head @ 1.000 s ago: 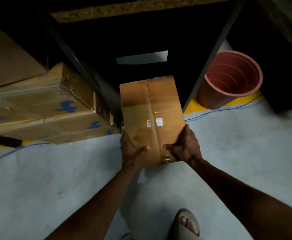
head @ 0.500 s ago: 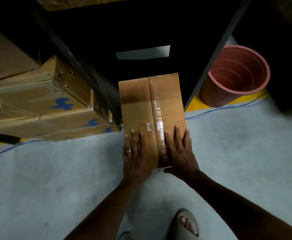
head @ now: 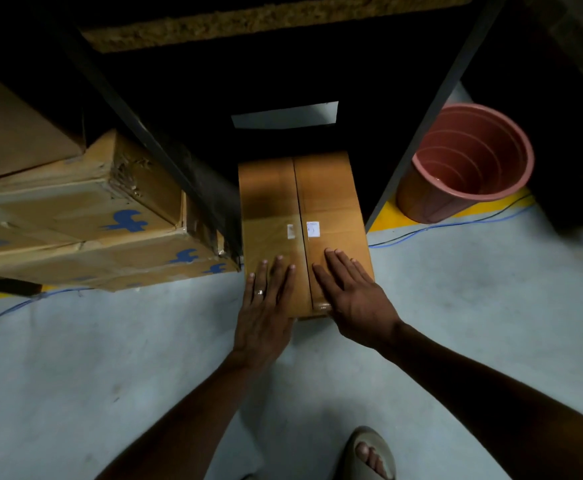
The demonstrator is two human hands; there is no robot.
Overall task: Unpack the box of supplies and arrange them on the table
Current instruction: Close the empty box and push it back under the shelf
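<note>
Brown taped cardboard box [head: 304, 230], sealed

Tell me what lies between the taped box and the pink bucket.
In the head view, a dark slanted shelf post stands between the taped box and the pink bucket.

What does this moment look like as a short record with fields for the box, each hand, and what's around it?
box: taped cardboard box on the floor, flaps closed, far end under a dark shelf frame
left hand: left hand flat on the box top, fingers straight, ring on one finger
right hand: right hand flat on the box top, right of the tape seam
to the left: stacked cartons with blue logos
to the right: pink bucket on the floor, apart from the box
task state: box not yet opened
</note>
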